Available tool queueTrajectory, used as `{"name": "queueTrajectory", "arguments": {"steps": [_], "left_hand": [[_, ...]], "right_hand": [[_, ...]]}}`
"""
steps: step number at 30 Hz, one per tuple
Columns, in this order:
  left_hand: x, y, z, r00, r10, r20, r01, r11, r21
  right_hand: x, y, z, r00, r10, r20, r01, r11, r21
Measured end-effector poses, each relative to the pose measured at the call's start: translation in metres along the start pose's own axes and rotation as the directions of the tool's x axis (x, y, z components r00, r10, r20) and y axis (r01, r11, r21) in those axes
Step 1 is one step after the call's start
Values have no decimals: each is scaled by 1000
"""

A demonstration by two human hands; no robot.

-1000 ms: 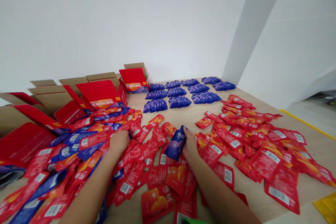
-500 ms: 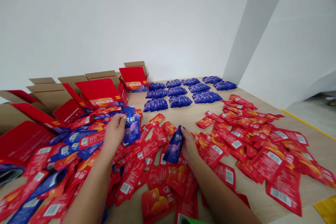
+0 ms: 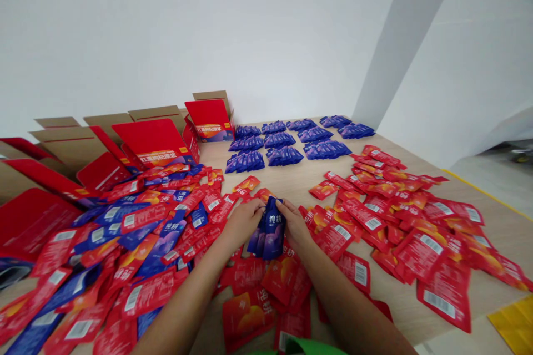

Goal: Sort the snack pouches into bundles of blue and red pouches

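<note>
I see a few blue pouches [image 3: 272, 234] bunched right between the left hand [image 3: 245, 223] and the right hand [image 3: 295, 226], both just as near, fingers pinched on their top ends, long sides running down from there above the red pouches [image 3: 250, 275].

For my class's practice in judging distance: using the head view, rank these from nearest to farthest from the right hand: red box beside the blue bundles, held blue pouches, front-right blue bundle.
1. Held blue pouches: touching the right hand, on its left.
2. Front-right blue bundle: ahead, slightly right.
3. Red box: back left, against the wall side.
</note>
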State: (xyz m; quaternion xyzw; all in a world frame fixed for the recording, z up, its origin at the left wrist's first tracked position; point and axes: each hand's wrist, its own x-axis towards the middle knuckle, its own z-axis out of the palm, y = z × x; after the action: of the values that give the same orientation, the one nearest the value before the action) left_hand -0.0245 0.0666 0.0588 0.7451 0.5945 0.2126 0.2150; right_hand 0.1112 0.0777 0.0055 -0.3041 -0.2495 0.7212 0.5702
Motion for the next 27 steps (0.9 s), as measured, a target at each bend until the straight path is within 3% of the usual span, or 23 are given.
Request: {"name": "queueTrajectory", "arguments": {"steps": [3, 6, 11, 17, 20, 23, 27], "left_hand": [[0, 3, 11, 999, -19, -35, 16, 996, -90], [-9, 6, 31, 996, -69, -60, 52, 968, -246], [-30, 6, 58, 987, -112, 116, 152, 888, -434], [-36, 11, 54, 975, -1, 221, 127, 821, -557], [-36, 18, 48, 961, 10, 276, 134, 856, -499], [-34, 19, 50, 980, -38, 194, 115, 907, -405], [-30, 9, 60, 990, -103, 101, 138, 888, -439]], "right_hand": [[2, 2, -2, 999, -41, -33, 41, 999, -2], [6, 2, -5, 980, -121, -157, 132, 989, 63], [10, -2, -9, 938, -158, -308, 193, 977, 88], [6, -5, -11, 922, -184, -339, 193, 981, -7], [7, -3, -13, 905, -219, -363, 234, 972, -2], [11, -2, -15, 895, -239, -376, 255, 967, -7], [11, -2, -14, 898, -227, -376, 250, 968, 11]]}}
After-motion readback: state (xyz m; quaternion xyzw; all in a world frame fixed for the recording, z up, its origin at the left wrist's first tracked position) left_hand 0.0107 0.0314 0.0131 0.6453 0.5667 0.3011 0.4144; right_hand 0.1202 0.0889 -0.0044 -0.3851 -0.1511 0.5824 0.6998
